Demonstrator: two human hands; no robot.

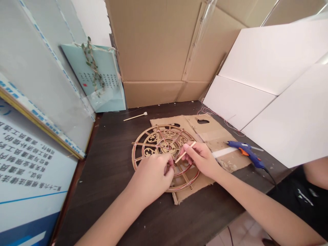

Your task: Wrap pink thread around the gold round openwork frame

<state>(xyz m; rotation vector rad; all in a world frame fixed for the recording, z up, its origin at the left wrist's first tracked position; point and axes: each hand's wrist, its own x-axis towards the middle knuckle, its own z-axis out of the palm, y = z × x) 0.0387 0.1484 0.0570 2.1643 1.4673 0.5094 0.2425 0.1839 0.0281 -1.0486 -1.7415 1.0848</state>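
A round wooden openwork wheel [138,137], with scrollwork and reddish wire along its rings, lies partly on a flat cardboard piece [189,196]. My right hand [201,157] grips a thin wooden stick [181,156], its lower end pointing down at the wheel near the hub. Over the wheel's near left part is my left hand [156,172], thumb and fingers pinched together close to the stick's tip. Whatever that pinch holds, if anything, is too small to make out. Both hands cover parts of the rings.
A blue glue gun [247,152] with an orange trigger lies at the right of the cardboard, its cord trailing off. Behind the wheel rests a stick with a white tip [135,116]. Loose wire [225,123] runs beside white boxes [271,61]. A person's dark garment [302,201] shows at right.
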